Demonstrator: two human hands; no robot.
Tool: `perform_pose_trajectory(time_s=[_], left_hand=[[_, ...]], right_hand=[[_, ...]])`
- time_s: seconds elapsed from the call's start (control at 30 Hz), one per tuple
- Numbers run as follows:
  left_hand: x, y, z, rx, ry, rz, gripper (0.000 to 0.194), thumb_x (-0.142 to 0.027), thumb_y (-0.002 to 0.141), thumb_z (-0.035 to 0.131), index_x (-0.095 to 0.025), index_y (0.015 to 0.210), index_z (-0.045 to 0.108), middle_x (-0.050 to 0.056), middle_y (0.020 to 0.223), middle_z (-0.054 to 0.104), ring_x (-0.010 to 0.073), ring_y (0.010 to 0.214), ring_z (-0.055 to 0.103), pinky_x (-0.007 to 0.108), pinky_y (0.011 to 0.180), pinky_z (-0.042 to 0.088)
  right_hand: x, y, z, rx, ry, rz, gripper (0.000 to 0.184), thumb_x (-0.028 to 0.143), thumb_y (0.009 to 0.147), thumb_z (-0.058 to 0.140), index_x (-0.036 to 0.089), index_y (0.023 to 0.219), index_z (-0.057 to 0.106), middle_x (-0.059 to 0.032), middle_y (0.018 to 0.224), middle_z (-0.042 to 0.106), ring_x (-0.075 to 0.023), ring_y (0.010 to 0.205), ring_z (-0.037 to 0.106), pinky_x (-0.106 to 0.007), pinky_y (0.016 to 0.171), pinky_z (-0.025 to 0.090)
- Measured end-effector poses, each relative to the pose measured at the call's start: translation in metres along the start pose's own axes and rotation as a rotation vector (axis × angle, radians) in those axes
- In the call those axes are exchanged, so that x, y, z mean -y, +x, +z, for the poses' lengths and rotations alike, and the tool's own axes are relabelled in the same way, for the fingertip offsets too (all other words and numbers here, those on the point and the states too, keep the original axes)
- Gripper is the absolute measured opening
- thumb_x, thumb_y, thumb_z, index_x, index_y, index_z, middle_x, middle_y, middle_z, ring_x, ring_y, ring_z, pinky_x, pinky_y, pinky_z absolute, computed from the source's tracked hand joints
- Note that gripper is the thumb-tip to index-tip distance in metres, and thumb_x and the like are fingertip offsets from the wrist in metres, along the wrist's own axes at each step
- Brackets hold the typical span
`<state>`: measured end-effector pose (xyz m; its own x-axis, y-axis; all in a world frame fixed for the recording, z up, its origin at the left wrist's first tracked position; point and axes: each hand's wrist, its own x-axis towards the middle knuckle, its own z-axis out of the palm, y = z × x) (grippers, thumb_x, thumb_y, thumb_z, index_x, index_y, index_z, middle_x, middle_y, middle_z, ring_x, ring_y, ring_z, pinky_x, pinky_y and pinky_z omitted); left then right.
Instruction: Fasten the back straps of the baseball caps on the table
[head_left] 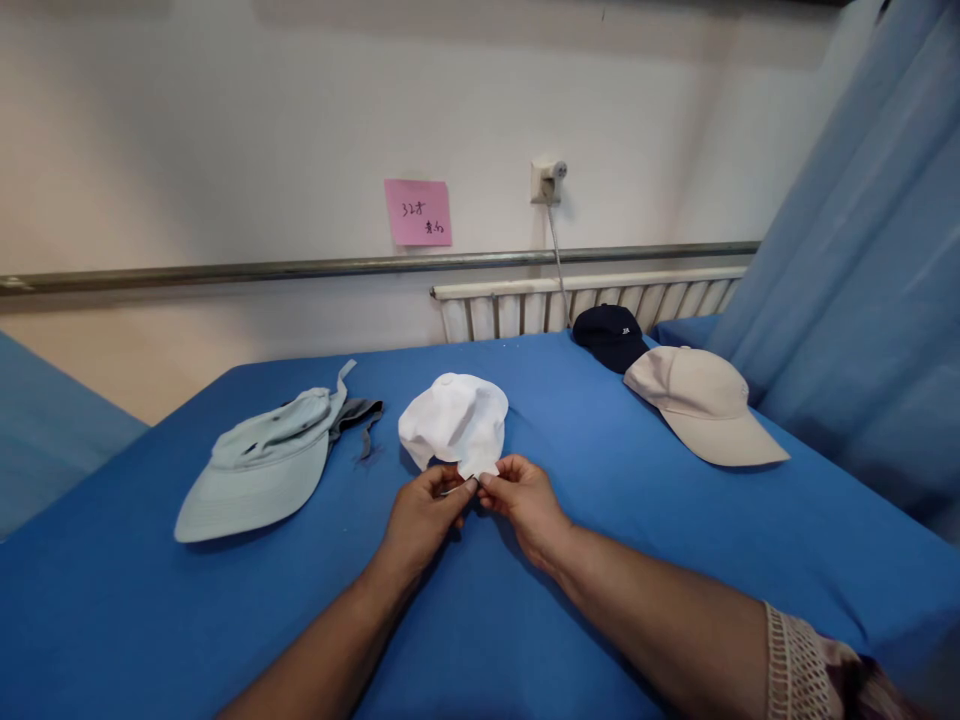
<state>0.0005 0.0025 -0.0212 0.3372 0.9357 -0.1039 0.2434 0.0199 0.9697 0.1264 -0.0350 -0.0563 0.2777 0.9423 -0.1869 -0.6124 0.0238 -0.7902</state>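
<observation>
A white cap [454,420] lies crumpled in the middle of the blue table [600,480]. My left hand [424,515] and my right hand [523,500] meet at its near edge. Both pinch the cap's back strap between thumb and fingers, fingertips almost touching. Both forearms reach in from the bottom of the view. The strap itself is mostly hidden by my fingers.
A pale blue sun visor hat [262,465] lies at the left. A beige cap [701,405] and a dark navy cap [609,335] sit at the back right. A blue curtain [862,280] hangs at the right. A radiator [585,305] and a pink note [418,212] are on the wall.
</observation>
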Motion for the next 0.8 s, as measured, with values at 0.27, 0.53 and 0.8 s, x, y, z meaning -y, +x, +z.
perform_pose_trajectory(time_s=[0.27,0.53,0.8], left_hand=[[-0.0030,0.0009,-0.0005,-0.020,0.025,0.013,0.038,-0.045,0.068,0.072,-0.012,0.085,0.064,-0.002,0.063,0.058,0.0077,0.044,0.048,0.021,0.041,0.039],[-0.0055,0.0007,-0.0011,-0.029,0.059,0.014,0.037,-0.044,0.067,0.073,-0.012,0.085,0.064,-0.002,0.064,0.059,0.0078,0.044,0.049,0.021,0.042,0.040],[-0.0062,0.0008,-0.0015,-0.022,0.108,0.007,0.038,-0.048,0.067,0.073,-0.013,0.080,0.064,-0.003,0.058,0.057,0.0090,0.043,0.050,0.021,0.042,0.038]], right_hand=[[-0.0022,0.0000,-0.0001,0.011,0.025,0.013,0.039,0.036,0.053,0.088,0.016,0.065,0.056,0.0008,0.060,0.064,-0.0105,0.053,0.060,-0.026,0.059,0.051],[-0.0010,0.0035,-0.0017,0.001,-0.026,0.018,0.041,0.042,0.055,0.086,0.017,0.068,0.055,-0.0014,0.062,0.066,-0.0142,0.057,0.063,-0.025,0.054,0.050],[-0.0015,0.0061,-0.0014,0.020,-0.223,-0.111,0.032,0.043,0.062,0.079,0.016,0.067,0.062,-0.0005,0.060,0.063,-0.0128,0.059,0.059,-0.024,0.054,0.044]])
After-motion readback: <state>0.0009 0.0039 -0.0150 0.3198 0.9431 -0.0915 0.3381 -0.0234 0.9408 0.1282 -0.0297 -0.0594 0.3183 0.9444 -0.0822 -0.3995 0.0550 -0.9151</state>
